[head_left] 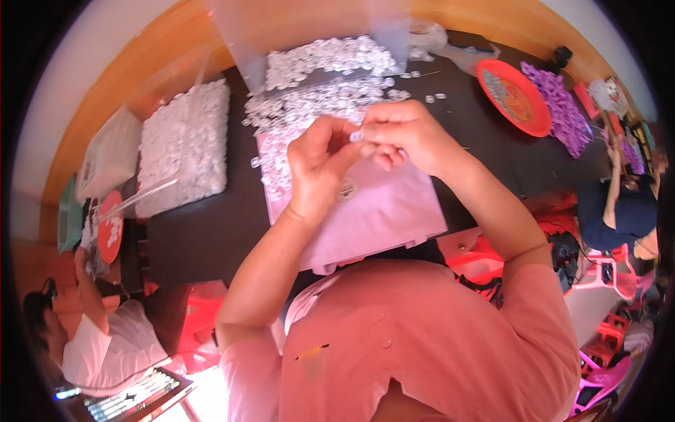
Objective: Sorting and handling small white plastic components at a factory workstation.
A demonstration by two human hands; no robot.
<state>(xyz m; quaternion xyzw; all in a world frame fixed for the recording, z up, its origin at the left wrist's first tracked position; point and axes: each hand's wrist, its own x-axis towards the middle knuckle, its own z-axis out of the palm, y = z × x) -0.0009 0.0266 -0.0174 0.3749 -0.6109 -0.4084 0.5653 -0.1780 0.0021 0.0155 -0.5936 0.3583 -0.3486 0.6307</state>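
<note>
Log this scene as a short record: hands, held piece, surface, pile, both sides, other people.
Hands: left hand and right hand, fingertips meeting at one piece
Held piece: small pale piece, detail unclear
Surface: pink panel, dark table
Pile: whitish pieces, partly on panel
Left: white heap
Right: red plate, purple heap
Others: person in white, left; person in dark blue, right

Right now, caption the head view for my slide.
Left hand and right hand meet at a small pale piece over a pink surface partly strewn with whitish pieces.
</note>
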